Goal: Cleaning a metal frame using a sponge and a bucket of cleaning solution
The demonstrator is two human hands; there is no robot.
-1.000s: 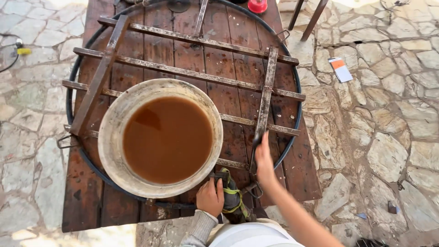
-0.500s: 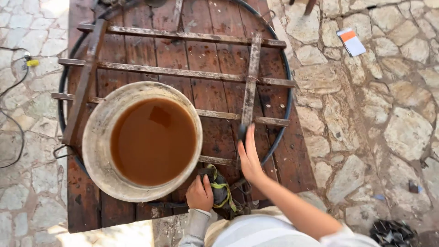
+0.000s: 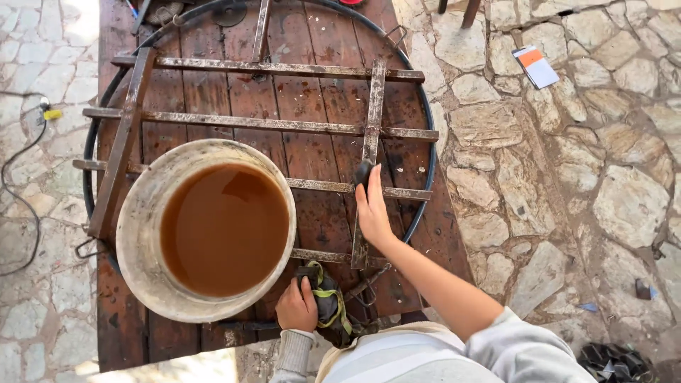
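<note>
A round rusty metal grate with crossbars lies on a dark wooden table. My right hand lies on the right upright bar of the grate, with a small dark object under its fingertips. My left hand rests at the table's near edge on a dark glove or cloth with a yellow-green strap. A large pale bucket filled with brown water stands on the grate's left half, just left of my left hand.
Stone paving surrounds the table. A small white and orange packet lies on the stones at the upper right. A black cable runs along the ground at the left. Dark scraps lie at the lower right.
My right hand has slid up the right bar, away from me. The view has shifted closer and to the right. My left hand has stayed on the dark cloth.
</note>
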